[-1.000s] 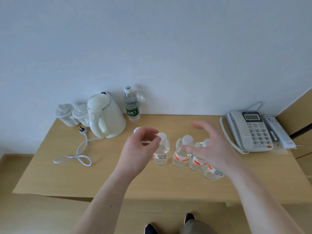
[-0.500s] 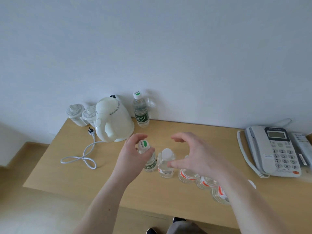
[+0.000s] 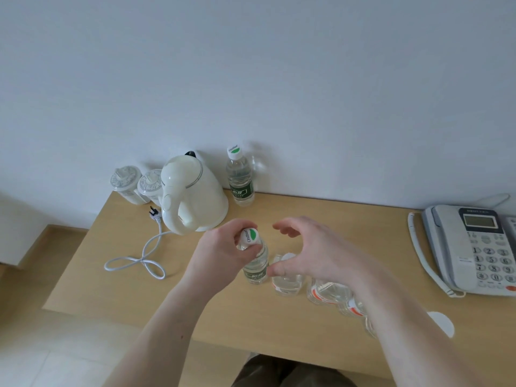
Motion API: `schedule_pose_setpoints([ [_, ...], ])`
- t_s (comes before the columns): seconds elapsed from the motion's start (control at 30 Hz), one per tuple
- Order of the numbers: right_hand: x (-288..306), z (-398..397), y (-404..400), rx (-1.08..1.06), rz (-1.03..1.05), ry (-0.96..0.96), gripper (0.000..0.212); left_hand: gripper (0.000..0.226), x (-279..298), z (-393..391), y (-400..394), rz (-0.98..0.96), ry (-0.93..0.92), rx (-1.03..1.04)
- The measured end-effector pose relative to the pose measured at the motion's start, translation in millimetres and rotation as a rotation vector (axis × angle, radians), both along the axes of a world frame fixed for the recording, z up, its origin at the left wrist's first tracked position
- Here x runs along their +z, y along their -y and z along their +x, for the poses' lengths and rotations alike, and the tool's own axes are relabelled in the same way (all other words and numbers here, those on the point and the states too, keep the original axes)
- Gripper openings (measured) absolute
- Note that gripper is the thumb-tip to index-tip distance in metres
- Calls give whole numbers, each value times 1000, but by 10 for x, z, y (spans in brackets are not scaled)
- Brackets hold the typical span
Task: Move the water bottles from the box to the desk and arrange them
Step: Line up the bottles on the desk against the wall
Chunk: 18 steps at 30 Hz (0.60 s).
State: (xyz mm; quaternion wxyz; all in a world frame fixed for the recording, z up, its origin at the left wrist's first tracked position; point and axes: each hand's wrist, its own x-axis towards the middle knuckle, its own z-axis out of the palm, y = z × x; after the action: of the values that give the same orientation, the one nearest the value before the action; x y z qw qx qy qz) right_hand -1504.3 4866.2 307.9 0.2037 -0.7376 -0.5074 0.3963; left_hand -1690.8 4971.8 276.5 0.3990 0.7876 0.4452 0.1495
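I'm lining up bottles at centre frame: my left hand (image 3: 220,252) grips the green-capped bottle (image 3: 254,261), my right hand (image 3: 312,250) hovers with fingers apart, and next I should nudge it flush with the row.

A plain, pale blue-grey painted wall (image 3: 279,79) fills the upper half of the view, evenly lit by soft, diffuse light. Against it stands a light wooden counter (image 3: 117,263) with a smooth laminate top. Below and to the left lies a pale beige floor (image 3: 42,353).
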Motion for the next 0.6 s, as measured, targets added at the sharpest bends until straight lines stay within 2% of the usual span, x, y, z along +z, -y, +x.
schedule_pose_setpoints([
  [0.27, -33, 94, -231, -61, -49, -29, 100, 30, 24, 165, -292, 13, -26, -95],
  [0.6, -57, 303, -589, -135, -55, 11, 97, 24, 110, 596, -842, 22, -42, -213],
])
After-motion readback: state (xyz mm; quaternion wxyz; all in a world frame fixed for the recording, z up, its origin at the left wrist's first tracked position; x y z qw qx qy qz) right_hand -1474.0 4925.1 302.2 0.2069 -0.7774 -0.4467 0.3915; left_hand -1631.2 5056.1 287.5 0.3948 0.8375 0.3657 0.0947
